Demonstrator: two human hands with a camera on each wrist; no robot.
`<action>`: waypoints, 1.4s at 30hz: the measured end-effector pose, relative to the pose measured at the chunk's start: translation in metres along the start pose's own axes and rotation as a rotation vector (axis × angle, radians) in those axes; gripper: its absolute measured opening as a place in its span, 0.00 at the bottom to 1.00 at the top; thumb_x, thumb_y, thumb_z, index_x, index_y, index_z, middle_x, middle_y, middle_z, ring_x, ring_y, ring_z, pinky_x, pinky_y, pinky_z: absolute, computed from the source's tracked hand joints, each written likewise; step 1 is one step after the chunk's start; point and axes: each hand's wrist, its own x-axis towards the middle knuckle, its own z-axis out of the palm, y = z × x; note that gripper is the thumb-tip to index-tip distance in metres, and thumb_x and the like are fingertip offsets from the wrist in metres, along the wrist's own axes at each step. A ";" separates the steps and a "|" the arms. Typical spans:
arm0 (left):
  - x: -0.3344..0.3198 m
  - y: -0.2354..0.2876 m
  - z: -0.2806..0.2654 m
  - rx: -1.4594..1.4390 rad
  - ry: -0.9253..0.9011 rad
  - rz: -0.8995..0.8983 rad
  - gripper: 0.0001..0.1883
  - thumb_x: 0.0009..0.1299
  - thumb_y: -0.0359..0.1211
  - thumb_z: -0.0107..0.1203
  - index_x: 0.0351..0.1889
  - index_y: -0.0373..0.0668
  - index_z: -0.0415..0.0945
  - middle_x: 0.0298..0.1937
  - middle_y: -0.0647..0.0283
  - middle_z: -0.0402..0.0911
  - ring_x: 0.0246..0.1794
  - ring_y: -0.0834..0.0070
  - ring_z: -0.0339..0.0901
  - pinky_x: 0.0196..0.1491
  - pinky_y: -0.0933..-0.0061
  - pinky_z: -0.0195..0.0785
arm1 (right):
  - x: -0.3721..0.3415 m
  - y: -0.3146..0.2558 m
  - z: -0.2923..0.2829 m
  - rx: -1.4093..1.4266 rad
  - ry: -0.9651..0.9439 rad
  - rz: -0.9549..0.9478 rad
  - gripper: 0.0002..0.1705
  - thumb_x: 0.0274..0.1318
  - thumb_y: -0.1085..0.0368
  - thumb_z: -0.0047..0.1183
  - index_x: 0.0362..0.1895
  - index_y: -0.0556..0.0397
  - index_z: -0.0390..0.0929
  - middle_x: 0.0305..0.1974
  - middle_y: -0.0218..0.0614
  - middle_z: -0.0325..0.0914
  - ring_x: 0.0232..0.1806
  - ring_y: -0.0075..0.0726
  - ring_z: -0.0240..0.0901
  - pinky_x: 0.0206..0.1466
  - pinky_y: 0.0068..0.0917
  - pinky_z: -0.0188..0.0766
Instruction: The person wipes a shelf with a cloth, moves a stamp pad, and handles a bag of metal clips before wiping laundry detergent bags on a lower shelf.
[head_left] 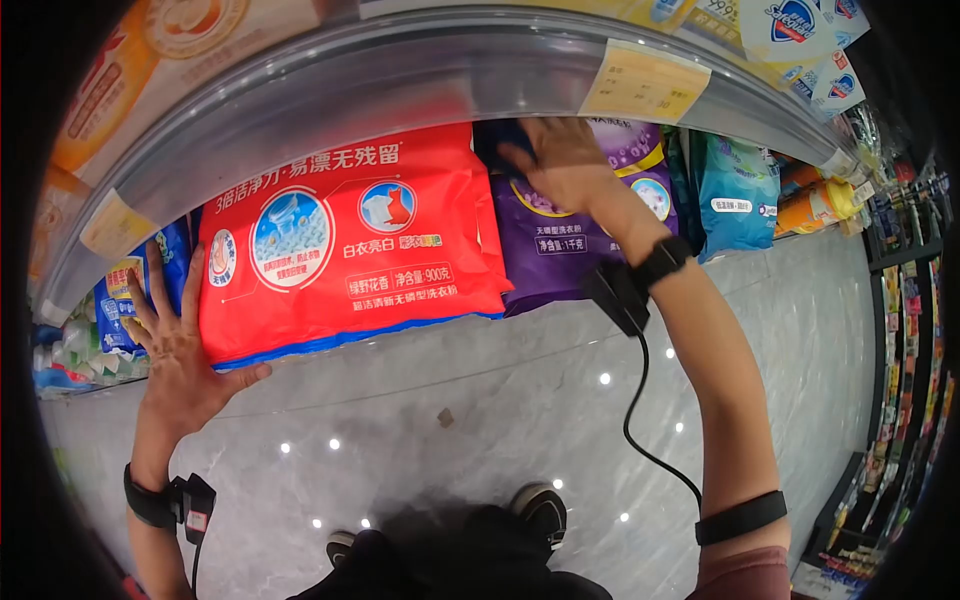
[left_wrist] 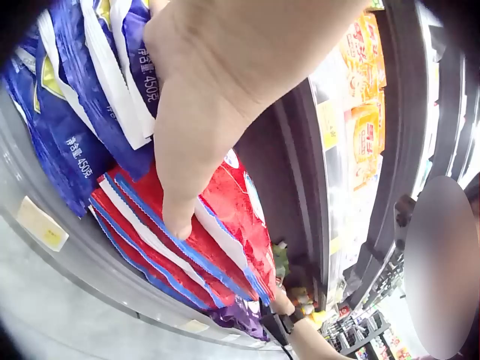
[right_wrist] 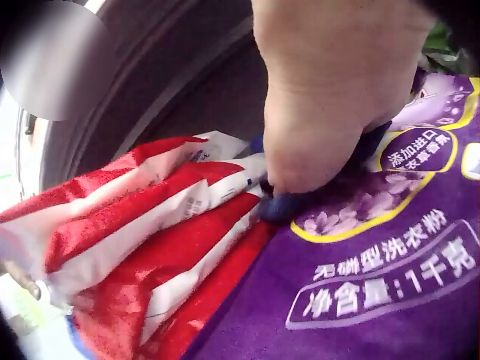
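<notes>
My left hand (head_left: 178,350) lies spread along the left end of the front red washing powder bag (head_left: 350,260). Its thumb (left_wrist: 178,217) presses at the red bags' blue-and-white seams. At the top of the purple washing powder bag (head_left: 560,240), my right hand (head_left: 565,165) is bent over a dark blue, cloth-like piece (right_wrist: 281,208). This piece shows on both sides of the thumb, beside the red bags; the other fingers are mostly hidden, and the hand is blurred in the head view. Several red bags stand one behind another on the shelf.
Blue bags (left_wrist: 75,150) stand left of the red ones, a teal bag (head_left: 737,195) right of the purple. A shelf edge with a yellow price tag (head_left: 645,82) overhangs the bags. Grey tiled floor (head_left: 450,400) lies below. Another person (left_wrist: 442,262) shows in the left wrist view.
</notes>
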 end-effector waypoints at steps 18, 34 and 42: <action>0.000 0.002 0.005 -0.005 0.092 0.009 0.62 0.39 0.49 0.72 0.71 0.58 0.43 0.73 0.48 0.30 0.69 0.33 0.26 0.59 0.23 0.28 | -0.143 -0.023 -0.026 -0.117 -0.024 0.385 0.32 0.46 0.69 0.52 0.59 0.61 0.61 0.54 0.54 0.67 0.60 0.58 0.59 0.60 0.50 0.54; -0.006 -0.012 -0.001 -0.122 0.066 0.155 0.56 0.42 0.54 0.68 0.68 0.46 0.51 0.71 0.40 0.28 0.65 0.23 0.22 0.53 0.17 0.28 | -0.010 -0.193 -0.076 0.331 0.048 -0.405 0.30 0.54 0.54 0.51 0.62 0.44 0.64 0.58 0.49 0.64 0.62 0.58 0.54 0.67 0.48 0.44; -0.015 -0.050 -0.006 -0.364 0.070 0.328 0.51 0.46 0.25 0.65 0.68 0.48 0.46 0.73 0.58 0.41 0.72 0.44 0.29 0.66 0.37 0.30 | 0.072 -0.245 -0.039 0.371 -0.028 -0.237 0.38 0.54 0.40 0.46 0.64 0.46 0.59 0.61 0.47 0.63 0.65 0.48 0.55 0.66 0.42 0.50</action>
